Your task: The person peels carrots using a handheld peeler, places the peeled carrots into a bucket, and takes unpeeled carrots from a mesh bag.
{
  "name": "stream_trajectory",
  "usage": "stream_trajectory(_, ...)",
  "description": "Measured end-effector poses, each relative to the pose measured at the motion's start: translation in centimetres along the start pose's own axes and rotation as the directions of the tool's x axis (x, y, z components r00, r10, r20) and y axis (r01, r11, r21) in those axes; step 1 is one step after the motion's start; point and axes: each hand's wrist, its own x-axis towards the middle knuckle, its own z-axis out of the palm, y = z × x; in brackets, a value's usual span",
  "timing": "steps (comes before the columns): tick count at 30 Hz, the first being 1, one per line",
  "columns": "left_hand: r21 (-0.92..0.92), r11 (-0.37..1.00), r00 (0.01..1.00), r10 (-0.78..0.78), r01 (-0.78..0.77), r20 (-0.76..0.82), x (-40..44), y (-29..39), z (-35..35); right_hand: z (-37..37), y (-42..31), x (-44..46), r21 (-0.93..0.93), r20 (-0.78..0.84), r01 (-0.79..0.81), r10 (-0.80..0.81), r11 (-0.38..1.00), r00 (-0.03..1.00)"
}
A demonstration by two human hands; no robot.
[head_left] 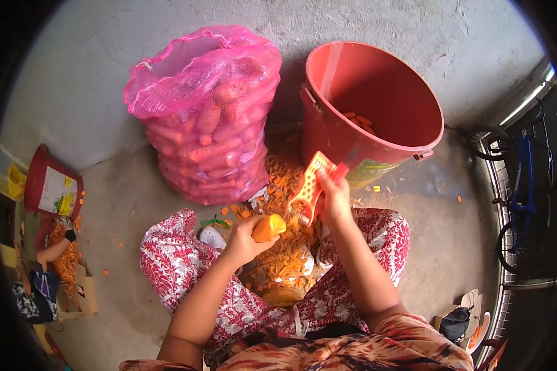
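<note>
Peeling a carrot point(268, 229).
Left hand point(246, 243) encloses it; right hand point(335, 196) grasps the orange peeler point(310, 187). Shallow strokes, clear of the grip, should serve best.

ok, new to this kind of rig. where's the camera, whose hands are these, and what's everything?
There's no machine here: it's a person working with bare hands. The single picture comes from a camera on their head, looking forward and down, so their arms reach up from the bottom edge.

The left hand holds a carrot; the right hand holds what looks like an orange peeler. Peelings lie on the floor between the legs. Beyond stand a pink mesh sack full of carrots and a red bucket with some orange pieces inside. The arm at far left is another person's.
</note>
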Motion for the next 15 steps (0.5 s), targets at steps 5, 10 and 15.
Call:
stream_trajectory(5, 0.032, 0.999, 0.998, -0.03, 0.028, 0.054, -0.4, -0.4, 0.1, 2.7, 1.0, -2.9, -0.027, 0.085, -0.008, 0.01, 1.0, 0.996)
stream_trajectory(10, -0.004, 0.999, 0.999, -0.035, 0.035, 0.016, -0.4, 0.0, 0.1, 2.1, 1.3, -1.6, -0.177, 0.008, 0.065, -0.064, 0.982, 0.998)
stream_trajectory(15, -0.004, 1.0, 0.999, 0.015, -0.015, 0.052, -1.1, -0.2, -0.4, -1.2, -0.2, 2.5, 0.021, -0.203, 0.149, -0.142, 0.989, 0.969)
